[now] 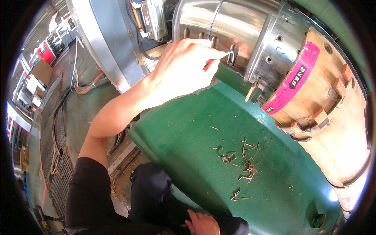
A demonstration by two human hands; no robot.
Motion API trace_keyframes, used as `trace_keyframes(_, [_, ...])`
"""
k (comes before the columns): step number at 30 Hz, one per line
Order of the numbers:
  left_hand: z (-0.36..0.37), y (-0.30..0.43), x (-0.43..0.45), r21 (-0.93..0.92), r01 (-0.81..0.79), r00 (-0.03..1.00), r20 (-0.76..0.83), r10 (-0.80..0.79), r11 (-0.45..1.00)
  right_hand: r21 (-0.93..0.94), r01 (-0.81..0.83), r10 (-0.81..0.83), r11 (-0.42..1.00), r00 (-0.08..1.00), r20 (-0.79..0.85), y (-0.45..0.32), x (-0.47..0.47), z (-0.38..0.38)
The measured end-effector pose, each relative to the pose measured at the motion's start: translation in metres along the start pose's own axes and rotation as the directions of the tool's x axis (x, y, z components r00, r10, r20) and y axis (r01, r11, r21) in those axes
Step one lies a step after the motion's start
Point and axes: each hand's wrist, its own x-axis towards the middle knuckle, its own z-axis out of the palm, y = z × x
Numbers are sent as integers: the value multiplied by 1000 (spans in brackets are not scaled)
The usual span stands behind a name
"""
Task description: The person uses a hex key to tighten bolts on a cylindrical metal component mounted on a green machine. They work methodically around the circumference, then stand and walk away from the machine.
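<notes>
My left hand (188, 66) reaches up from the left and pinches a bent metal rod that looks like a hex key (228, 53). The rod's tip sits in a slot (233, 55) of the shiny metal cylinder (194, 20). Right of that slot is a steel section with screw holes (269, 59). Beyond it, a curved wooden die board (318, 91) wraps the cylinder, with a pink printed strip (293, 80) along its edge. My right hand (204, 224) rests low over my dark trousers, fingers bent and cut off by the frame; whether it holds anything is unclear.
A green metal panel (182, 141) slopes below the cylinder, with brown cardboard scraps (249, 167) scattered on it. A small green-edged ring (318, 221) lies at lower right. A grey machine post (114, 38), pneumatic cylinder (154, 19) and hoses stand left. Floor grating (51, 141) carries loose cables.
</notes>
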Motion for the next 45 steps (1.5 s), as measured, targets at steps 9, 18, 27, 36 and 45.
trace_keyframes(9, [-5, 22, 5, 68, 63, 994, 88, -69, 996, 5, 19, -19, 1000, 1000, -6, -2, -1, -8])
trace_keyframes(18, [13, 4, 4, 183, -68, 998, 28, 64, 981, 10, 7, -7, 1000, 1000, -26, 0, -2, -2])
trace_keyframes(27, [31, -113, 40, 158, -791, 555, -221, 802, 591, -45, -28, 31, 999, 997, 65, -8, 3, -7])
trace_keyframes(36, [12, -73, 26, 115, -462, 883, -32, 468, 880, -55, -3, -1, 998, 997, -75, 0, 1, 14])
trace_keyframes(45, [10, -81, 28, -19, -441, 897, -14, 441, 897, -35, 18, -21, 999, 996, -90, -1, -4, 3])
